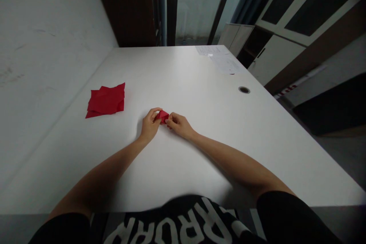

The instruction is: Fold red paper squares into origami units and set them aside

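Observation:
Between my two hands is a small piece of folded red paper [163, 116], close above the white table or resting on it; I cannot tell which. My left hand [150, 122] pinches its left side with thumb and forefinger. On the other side, the fingers of my right hand [178, 124] close on its right edge. The paper shows angled folds and a pointed top, and its lower part is partly covered by my fingertips. Off to the left lies a loose stack of flat red paper sheets [106, 100], apart from both hands.
The white table [183, 80] meets a pale wall [51, 30] on the left. A round cable hole [244, 90] is set in its right part. Printed white sheets [221, 61] lie at the far right corner. White cabinets [274, 59] stand beyond the right edge.

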A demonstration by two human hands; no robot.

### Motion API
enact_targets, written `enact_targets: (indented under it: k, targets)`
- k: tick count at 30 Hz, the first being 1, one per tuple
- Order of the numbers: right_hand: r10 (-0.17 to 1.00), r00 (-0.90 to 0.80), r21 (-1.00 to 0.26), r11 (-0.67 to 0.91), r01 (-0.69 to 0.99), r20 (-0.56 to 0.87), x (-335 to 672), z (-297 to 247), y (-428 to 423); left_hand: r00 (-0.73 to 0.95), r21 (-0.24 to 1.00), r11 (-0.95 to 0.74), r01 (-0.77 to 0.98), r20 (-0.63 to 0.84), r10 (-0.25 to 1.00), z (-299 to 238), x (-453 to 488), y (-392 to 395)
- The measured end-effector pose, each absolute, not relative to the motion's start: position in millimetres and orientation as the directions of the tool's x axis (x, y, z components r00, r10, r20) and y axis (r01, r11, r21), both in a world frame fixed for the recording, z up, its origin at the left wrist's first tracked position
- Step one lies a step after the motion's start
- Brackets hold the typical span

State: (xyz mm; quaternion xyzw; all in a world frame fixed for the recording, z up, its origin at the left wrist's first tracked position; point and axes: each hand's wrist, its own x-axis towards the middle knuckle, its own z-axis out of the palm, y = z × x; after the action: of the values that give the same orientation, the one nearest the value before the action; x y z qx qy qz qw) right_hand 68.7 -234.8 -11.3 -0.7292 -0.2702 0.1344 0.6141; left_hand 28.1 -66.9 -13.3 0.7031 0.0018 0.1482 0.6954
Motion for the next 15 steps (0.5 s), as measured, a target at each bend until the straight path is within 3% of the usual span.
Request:
enact_targets:
  k: [5, 15]
  targets:
    - [0.616, 0.778, -0.94, -0.179, 0.29, 0.123, 64.2, -10.2, -235.6, 0.922, 0.955, -0.11, -0.276, 0.295, 0.25, -14.0, 26.5, -67.6]
    - [0.635, 0.763, -0.976, -0.064, 0.209, 0.121, 69.3, -13.9, -236.0, 0.937, 0.96, -0.131, -0.247, 0.271, 0.222, -8.9, 23.4, -67.1]
